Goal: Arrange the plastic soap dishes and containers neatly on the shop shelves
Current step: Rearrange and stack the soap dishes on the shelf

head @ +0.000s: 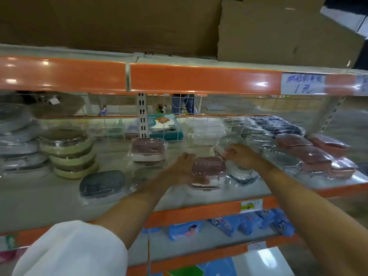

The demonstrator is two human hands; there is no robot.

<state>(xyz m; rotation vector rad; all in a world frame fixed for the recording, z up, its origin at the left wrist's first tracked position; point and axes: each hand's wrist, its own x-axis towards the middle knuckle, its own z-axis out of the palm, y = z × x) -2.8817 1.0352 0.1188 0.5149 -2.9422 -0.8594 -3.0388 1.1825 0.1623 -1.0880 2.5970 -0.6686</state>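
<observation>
Both of the person's arms are reaching in over the middle shelf [49, 198], the one with the orange front edge. The left hand [182, 169] is cupping the near-left side of a pink, plastic-wrapped soap dish [209, 168], thumb and fingers spread along its edge; that dish is sitting on top of a second, paler wrapped one, near the front centre of the shelf. The right hand [240, 156] is lying just behind and to the right of it, fingers curled onto the crinkly wrap of a clear dish [232, 143], though the blur is making it hard to tell how firmly it is gripping. Further back, another pink dish stack [148, 151] is standing on its own. To the left, a grey dish [102, 185] is lying flat, and a pile of green oval dishes [69, 151] is leaning slightly behind it. On the right, a cluster of reddish-brown dishes [310, 156] is crowding the shelf's end. A white sleeve [73, 250] is bunching at the left elbow. Blue packets [249, 222] are lying on the shelf below.
</observation>
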